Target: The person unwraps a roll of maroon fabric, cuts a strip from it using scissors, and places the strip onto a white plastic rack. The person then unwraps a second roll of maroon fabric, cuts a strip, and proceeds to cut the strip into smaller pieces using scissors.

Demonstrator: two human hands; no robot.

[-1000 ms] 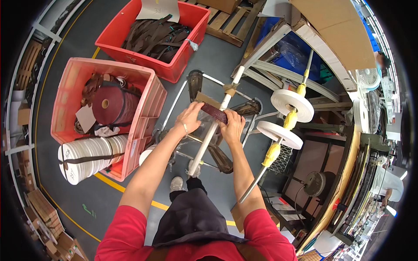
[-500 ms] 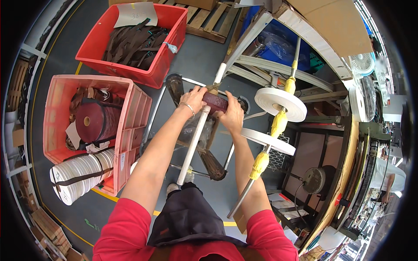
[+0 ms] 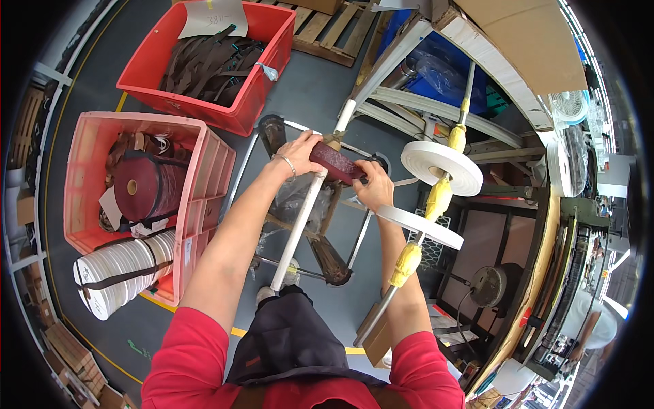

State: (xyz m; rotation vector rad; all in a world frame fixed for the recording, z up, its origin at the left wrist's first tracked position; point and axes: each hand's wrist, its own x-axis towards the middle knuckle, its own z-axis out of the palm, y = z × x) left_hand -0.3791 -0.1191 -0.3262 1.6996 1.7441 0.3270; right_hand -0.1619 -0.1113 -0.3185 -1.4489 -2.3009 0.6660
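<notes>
A roll of maroon strap (image 3: pixel 334 163) sits around a white rod (image 3: pixel 300 228) that slants up and away from me. My left hand (image 3: pixel 300 155) grips the roll's left side, thumb below and fingers over the far edge. At the right end of the roll, my right hand (image 3: pixel 373 185) has its fingers curled against the strap, as if pinching its edge; whether a loose end is between them is hidden. Close by on the right, two white strap rolls (image 3: pixel 441 168) hang on a metal rod (image 3: pixel 376 317) wrapped with yellow material (image 3: pixel 438 199).
To the left, a pink crate (image 3: pixel 216 177) holds a larger maroon roll (image 3: pixel 135 187) and stacked white rolls (image 3: pixel 122 273). Behind it stands a red bin (image 3: pixel 272 41) of brown straps (image 3: pixel 208 71). A bench with a fan (image 3: pixel 569 102) borders the right; a wooden pallet (image 3: pixel 330 31) lies beyond.
My right hand has slid down and right along the roll, its fingers now more curled. My left hand has shifted slightly left, and the roll shows more of its outer face.
</notes>
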